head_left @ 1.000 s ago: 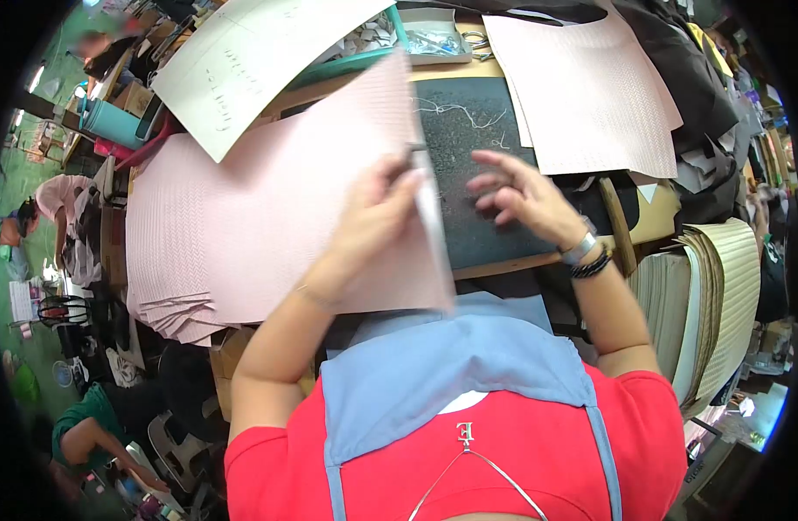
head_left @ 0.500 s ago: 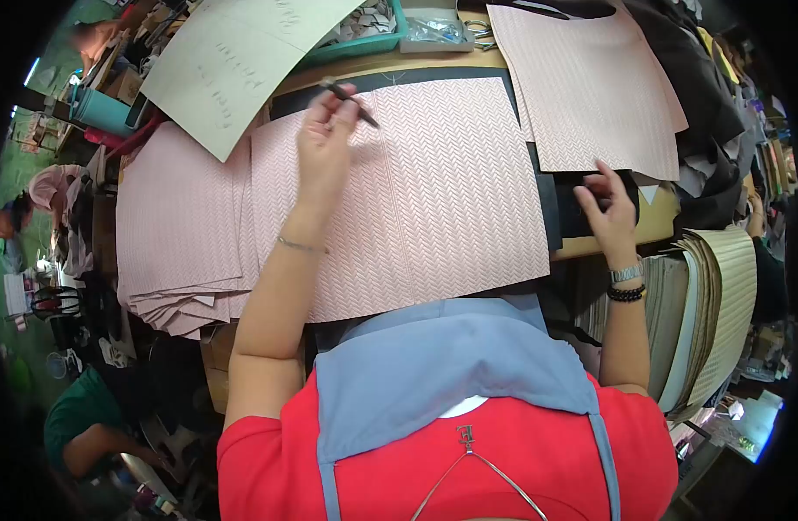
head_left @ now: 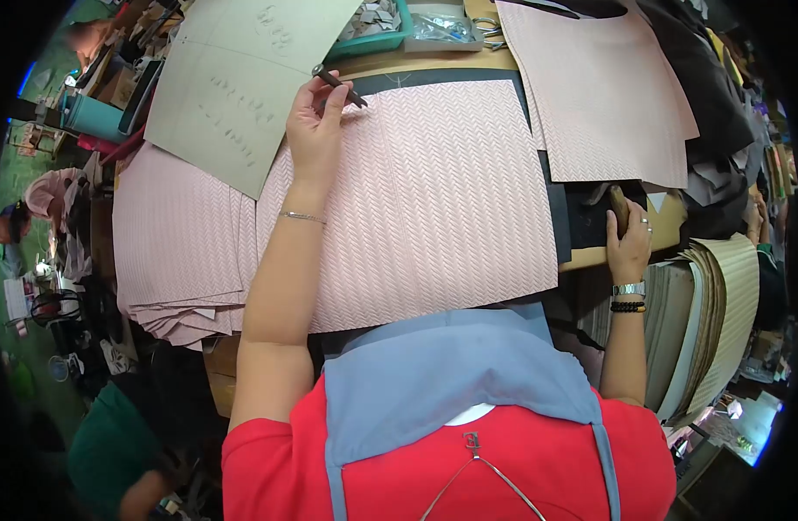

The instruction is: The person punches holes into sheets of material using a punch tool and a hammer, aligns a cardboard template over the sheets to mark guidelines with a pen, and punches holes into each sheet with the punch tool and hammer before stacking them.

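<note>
My left hand (head_left: 316, 130) is closed round a dark metal punch (head_left: 340, 86), its narrow tip slanting down to the right near the top edge of a pink herringbone-textured sheet (head_left: 451, 191). I cannot tell whether the tip touches the sheet. This sheet lies on a black board (head_left: 551, 208), with a faint lengthwise line through its pattern. At the right, my right hand (head_left: 629, 243) is wrapped round the wooden handle of what looks like a hammer (head_left: 620, 208); a greyish head shows partly at its upper left, over a dark surface.
More pink sheets (head_left: 177, 234) are stacked at the left, and others (head_left: 607, 95) lie at upper right. A large pale card (head_left: 234, 95) overlaps the left stack. Behind are a teal tray (head_left: 406, 22) of scraps, a box (head_left: 442, 35) and scissors (head_left: 488, 33). Tall boards (head_left: 711, 321) stand at right.
My right hand has moved down and right and closed round the wooden handle. The punch in my left hand has shifted slightly up and left. The pale card sits lower.
</note>
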### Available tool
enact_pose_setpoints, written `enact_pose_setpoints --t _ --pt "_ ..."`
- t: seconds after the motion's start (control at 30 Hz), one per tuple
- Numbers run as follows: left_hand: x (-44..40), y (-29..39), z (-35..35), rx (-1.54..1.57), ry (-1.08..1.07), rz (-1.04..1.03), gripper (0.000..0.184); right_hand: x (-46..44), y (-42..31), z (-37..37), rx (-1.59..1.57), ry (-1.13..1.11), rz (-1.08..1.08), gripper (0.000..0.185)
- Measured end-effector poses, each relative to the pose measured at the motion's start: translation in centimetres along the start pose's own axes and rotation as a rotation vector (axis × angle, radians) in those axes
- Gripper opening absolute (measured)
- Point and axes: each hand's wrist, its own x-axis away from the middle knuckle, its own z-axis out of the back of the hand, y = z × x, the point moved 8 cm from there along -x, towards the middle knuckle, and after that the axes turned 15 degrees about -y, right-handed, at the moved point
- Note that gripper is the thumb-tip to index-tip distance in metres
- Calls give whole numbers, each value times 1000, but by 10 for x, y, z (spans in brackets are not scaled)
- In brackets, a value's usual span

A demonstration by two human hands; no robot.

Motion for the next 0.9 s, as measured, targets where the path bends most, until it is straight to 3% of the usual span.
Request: enact_pose_setpoints --t 0.4,0.47,0.57,0.63,0.7,0.87,0.9 --pt "0 4 -9 69 -31 -13 18 -1 6 -8 46 -5 -37 40" --pt "1 8 -1 137 1 -70 17 0 4 -5 25 33 7 40" --pt "16 51 31 72 34 12 15 -2 -19 7 -124 109 163 38" --pt "35 75 57 -346 142 52 18 -5 -65 27 -168 129 286 34" --pt "55 86 81 -561 181 191 20 -13 -107 24 -252 50 382 35" --pt "117 69 144 -870 234 470 24 -29 -162 17 -255 -41 375 40" --pt "128 64 144 -816 229 482 22 -32 -163 17 -273 -49 375 41"
